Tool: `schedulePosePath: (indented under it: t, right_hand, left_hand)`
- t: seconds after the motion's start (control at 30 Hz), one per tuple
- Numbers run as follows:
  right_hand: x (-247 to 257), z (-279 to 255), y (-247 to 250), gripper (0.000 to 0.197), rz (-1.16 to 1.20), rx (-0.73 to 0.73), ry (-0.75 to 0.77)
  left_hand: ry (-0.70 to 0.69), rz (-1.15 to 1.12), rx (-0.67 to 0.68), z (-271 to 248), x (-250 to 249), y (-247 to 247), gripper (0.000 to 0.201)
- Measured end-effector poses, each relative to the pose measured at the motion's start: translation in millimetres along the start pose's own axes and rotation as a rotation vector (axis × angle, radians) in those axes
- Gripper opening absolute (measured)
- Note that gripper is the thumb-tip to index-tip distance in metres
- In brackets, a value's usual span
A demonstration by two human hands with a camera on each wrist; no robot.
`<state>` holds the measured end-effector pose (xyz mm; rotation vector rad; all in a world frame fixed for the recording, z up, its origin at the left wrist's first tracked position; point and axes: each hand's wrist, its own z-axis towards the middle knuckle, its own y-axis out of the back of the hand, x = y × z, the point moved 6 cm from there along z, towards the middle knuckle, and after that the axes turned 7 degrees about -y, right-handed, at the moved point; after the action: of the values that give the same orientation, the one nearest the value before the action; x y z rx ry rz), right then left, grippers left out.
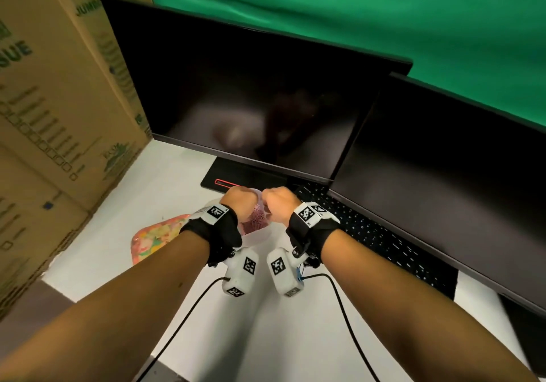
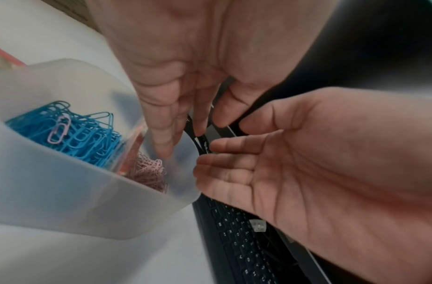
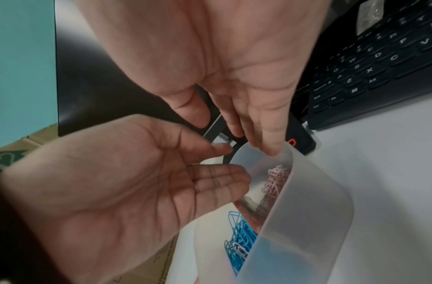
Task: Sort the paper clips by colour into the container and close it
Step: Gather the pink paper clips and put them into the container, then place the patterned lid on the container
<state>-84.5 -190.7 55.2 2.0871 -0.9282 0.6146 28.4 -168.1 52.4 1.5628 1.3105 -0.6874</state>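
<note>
A frosted plastic container (image 2: 64, 192) stands on the white desk between my hands. One compartment holds blue clips (image 2: 83, 138) with a single pink clip (image 2: 59, 130) lying on top. The compartment beside it holds pink clips (image 2: 149, 173). My left hand (image 2: 195, 132) hangs over the pink end, its fingertips (image 2: 166, 151) at the rim, holding nothing I can see. My right hand (image 3: 236, 132) reaches the same end from the keyboard side, fingers fairly straight, with its fingertips (image 3: 270, 149) on the rim. From the head view, both hands (image 1: 236, 201) (image 1: 277, 201) hide most of the container (image 1: 260, 237).
A black keyboard (image 1: 369, 234) lies right of the container. Two dark monitors (image 1: 251, 92) (image 1: 458, 175) stand behind, with a black stand base (image 1: 236, 178) just beyond the hands. Cardboard boxes (image 1: 53, 101) wall the left side. A colourful tray (image 1: 156, 240) lies left of the container.
</note>
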Motion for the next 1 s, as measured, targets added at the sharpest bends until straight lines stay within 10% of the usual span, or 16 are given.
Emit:
schedulePosePath:
  t: [0.17,0.3,0.4,0.77,1.0]
  right_hand:
    - [9,-20,3,0.04,-0.387,-0.085,0.191]
    - [-5,-26,-15,0.053,-0.894,-0.067,0.384]
    - [-22,-27,-21,0.035,-1.115,-0.091,0.422]
    - [-106,-86,9,0.027,-1.044,-0.224,0.456]
    - [-147,-120,19,0.012,-0.987,-0.372,0.459]
  left_hand:
    - [-0.146,0.114,-0.05,-5,0,16,0.017]
    - [-0.317,0.842,0.0,-17,17,32,0.081]
    - [-0.182,0.799,0.075,-16,46,47,0.1]
    - [-0.035,1.3,0.26,-16,123,108,0.14]
    - [-0.12,1.265,0.269,-28,102,89,0.124]
